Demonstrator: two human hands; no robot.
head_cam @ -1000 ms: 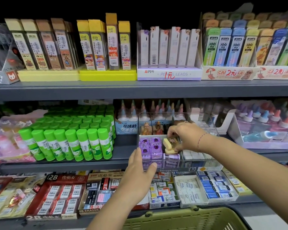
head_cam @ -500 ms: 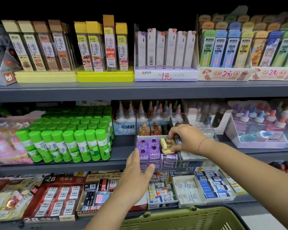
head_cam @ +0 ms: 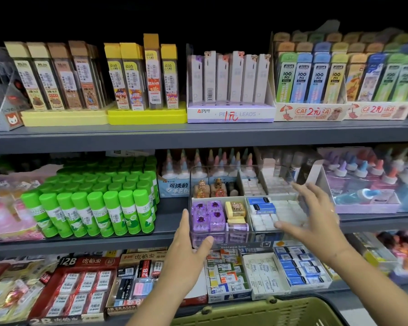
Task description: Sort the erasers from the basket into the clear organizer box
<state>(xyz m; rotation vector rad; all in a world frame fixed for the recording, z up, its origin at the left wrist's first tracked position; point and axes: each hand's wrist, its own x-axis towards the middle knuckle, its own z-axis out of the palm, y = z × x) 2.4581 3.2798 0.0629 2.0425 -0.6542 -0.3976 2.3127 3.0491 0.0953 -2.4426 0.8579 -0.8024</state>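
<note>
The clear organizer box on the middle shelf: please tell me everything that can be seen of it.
The clear organizer box looks like transparent plastic, with inner walls forming compartments and a "Storage box" label in front. It stands level on the grey shelf, beside the green glue sticks. It holds purple erasers, a yellow eraser, figure erasers and white erasers. The left hand touches its front left corner with straight fingers; the open right hand hovers at its right side, contact unclear.
</note>
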